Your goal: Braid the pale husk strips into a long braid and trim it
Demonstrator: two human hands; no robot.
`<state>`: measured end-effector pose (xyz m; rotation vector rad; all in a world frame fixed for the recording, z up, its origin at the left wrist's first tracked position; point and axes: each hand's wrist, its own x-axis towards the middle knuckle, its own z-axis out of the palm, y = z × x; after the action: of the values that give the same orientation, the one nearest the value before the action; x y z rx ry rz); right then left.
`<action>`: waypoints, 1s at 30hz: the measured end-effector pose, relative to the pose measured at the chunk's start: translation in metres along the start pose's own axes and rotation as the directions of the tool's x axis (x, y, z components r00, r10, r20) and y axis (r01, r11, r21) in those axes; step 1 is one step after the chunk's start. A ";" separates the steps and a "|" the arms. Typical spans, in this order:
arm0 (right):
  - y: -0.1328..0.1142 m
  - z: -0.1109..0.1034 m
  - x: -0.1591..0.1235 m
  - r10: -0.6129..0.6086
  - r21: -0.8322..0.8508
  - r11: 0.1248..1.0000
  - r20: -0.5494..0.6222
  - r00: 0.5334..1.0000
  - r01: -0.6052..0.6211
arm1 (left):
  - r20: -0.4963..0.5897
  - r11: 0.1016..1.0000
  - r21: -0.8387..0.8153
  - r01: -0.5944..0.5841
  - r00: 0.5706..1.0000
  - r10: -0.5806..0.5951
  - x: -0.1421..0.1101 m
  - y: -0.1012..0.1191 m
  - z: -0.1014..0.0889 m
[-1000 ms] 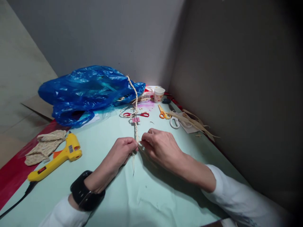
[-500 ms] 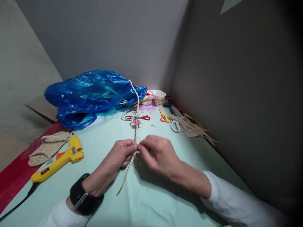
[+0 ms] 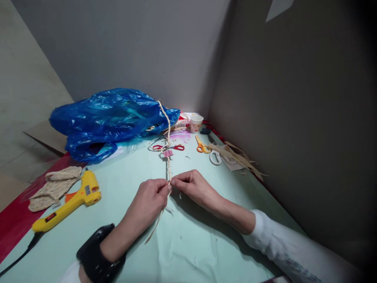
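Observation:
A thin braided straw cord [image 3: 169, 167] runs toward me down the middle of the table. At its near end my left hand [image 3: 150, 198] pinches the strands between thumb and fingers. Right beside it, my right hand [image 3: 196, 188] also has thumb and forefinger closed on the cord's end. Loose flat strands [image 3: 155, 228] trail out below my left hand. Farther up, a pink binder clip [image 3: 167, 153] sits on the cord, by red-handled scissors [image 3: 178, 147]. The far part of the braid rises over a blue plastic bag [image 3: 108, 114].
At left lie a yellow glue gun [image 3: 67, 204] with its cord and a woven straw piece [image 3: 54, 188]. Toward the back right are a paper cup [image 3: 196, 123], orange scissors [image 3: 202, 146], white-handled scissors [image 3: 215, 157] and loose straw strips [image 3: 241, 159]. Walls border the back and right.
My right hand has flattened and its fingers have come in against the cord beside my left hand. My left hand has turned slightly. The whole view has shifted a little.

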<state>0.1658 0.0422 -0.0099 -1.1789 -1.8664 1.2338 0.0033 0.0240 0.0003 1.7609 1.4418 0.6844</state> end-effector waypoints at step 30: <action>-0.001 0.006 -0.002 0.193 0.509 0.826 0.151 0.970 -0.243 | 0.309 0.821 -0.480 0.310 0.935 -0.172 0.006 -0.007 -0.020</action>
<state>0.1614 0.0383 -0.0109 -1.0518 -1.3338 1.8122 -0.0148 0.0342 0.0058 1.1637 1.1386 0.6148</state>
